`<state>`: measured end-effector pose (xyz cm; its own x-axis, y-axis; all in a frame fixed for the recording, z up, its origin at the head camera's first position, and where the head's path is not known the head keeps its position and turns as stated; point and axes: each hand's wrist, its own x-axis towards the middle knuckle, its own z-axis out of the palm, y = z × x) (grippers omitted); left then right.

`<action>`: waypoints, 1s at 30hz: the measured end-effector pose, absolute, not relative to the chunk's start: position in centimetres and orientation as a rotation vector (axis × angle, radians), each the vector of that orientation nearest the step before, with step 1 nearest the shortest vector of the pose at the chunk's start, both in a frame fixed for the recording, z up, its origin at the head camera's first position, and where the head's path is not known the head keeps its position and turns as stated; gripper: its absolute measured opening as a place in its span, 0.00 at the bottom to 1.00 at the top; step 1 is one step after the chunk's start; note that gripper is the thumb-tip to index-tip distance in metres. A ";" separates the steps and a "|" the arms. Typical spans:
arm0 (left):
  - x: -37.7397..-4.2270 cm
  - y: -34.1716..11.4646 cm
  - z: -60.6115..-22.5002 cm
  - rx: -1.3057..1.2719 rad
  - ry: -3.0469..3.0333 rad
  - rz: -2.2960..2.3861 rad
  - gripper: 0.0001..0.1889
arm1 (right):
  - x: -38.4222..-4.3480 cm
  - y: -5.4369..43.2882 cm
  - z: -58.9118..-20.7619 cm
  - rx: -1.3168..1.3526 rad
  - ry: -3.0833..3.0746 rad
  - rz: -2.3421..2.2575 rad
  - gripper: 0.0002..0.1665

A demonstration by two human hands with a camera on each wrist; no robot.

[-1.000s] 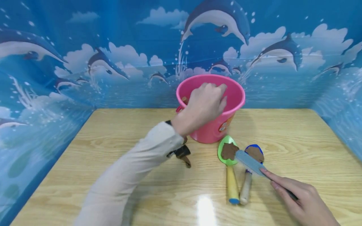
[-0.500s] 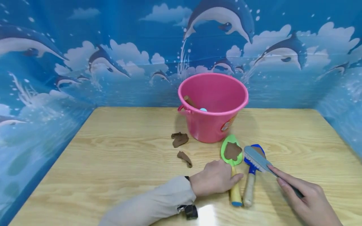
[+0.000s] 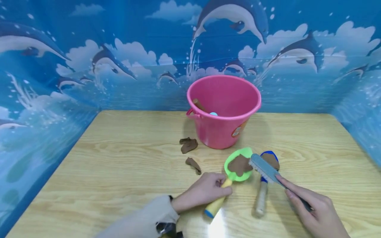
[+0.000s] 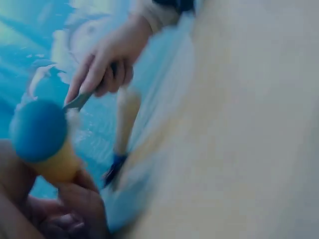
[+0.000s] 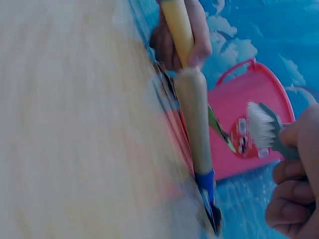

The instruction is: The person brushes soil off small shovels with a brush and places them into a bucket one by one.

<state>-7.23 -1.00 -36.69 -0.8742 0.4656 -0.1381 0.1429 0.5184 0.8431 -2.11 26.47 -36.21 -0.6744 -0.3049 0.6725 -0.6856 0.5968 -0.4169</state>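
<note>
My left hand [image 3: 205,189] grips the yellow handle of a green toy shovel [image 3: 247,152], close to its blade. A flat brown clay-like lump [image 3: 239,165] lies on that blade. The handle's round blue end shows large in the left wrist view. In my right hand [image 3: 317,206] is a grey-blue brush [image 3: 265,166] with white bristles, the forefinger laid along its back. The brush head hangs between the green shovel and a blue shovel [image 3: 261,198] with a pale wooden handle. Brown material also covers the blue blade, partly hidden behind the brush.
A pink bucket [image 3: 218,134] stands at the back of the wooden table [image 3: 125,158], holding a brown stick-like thing and something light blue. Two brown pieces, one by the bucket [image 3: 189,145] and a curled one [image 3: 193,165], lie left of the shovels. A dolphin-print cloth surrounds the table.
My left hand has come out of the bucket, down to the green shovel, and taken its handle. The shovel has turned, its handle end swinging left. My right hand still holds the brush.
</note>
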 end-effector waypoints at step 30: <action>1.3 -5.2 -38.6 0.203 1.712 1.977 0.08 | -0.6 19.5 -35.9 0.871 -2.181 0.579 0.24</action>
<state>1.32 -5.24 -38.61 -0.8573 0.4680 -0.2148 -0.2793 -0.0723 0.9575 -0.64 19.53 -35.93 -0.5231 -0.4098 0.7473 -0.7266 0.6727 -0.1397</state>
